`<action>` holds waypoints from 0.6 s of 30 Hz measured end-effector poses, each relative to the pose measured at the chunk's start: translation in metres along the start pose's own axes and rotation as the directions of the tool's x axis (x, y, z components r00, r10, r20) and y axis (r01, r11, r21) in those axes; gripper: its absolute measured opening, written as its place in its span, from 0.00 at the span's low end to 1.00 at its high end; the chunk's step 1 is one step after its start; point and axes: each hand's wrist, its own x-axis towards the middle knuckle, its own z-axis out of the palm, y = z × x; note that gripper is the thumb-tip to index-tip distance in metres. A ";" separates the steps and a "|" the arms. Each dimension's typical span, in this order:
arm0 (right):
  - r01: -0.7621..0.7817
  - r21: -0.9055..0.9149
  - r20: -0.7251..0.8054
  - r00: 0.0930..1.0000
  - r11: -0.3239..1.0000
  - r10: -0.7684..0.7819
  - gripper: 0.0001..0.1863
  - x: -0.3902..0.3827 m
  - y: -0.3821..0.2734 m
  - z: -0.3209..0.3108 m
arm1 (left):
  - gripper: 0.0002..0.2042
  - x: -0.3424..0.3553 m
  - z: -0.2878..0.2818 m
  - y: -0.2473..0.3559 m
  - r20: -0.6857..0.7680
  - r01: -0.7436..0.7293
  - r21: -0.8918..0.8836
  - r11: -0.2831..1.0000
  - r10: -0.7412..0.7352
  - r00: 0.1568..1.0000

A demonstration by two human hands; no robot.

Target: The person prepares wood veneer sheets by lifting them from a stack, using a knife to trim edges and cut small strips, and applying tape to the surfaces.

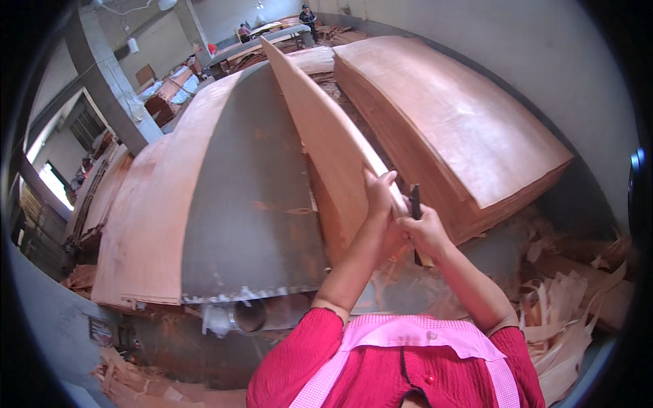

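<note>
A long, pale reddish wood veneer sheet [326, 122] stands tilted on edge in front of me, its far end rising to a point. My left hand [382, 197] is closed on its near edge, thumb on top. Just to the right, my right hand [427, 230] is closed around a slim dark tool [415, 196], perhaps a knife; it sticks up above the fist and shows again below. The right fingers are close to the sheet's edge, and whether they touch it I cannot tell. Left of the sheet lies the grey tabletop [248, 183].
A tall stack of veneer sheets [462, 122] stands at right, with more veneer [160, 211] along the table's left side. Torn veneer scraps [561, 306] heap at lower right. A concrete pillar [112, 75] rises at left. Far back, a person [308, 20] is near another table.
</note>
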 end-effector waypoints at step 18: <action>-0.046 0.482 0.012 0.999 0.875 0.047 0.05 0.105 -0.112 -0.536 | 0.32 0.091 0.512 -0.271 0.027 -0.155 0.334 0.930 0.155 0.988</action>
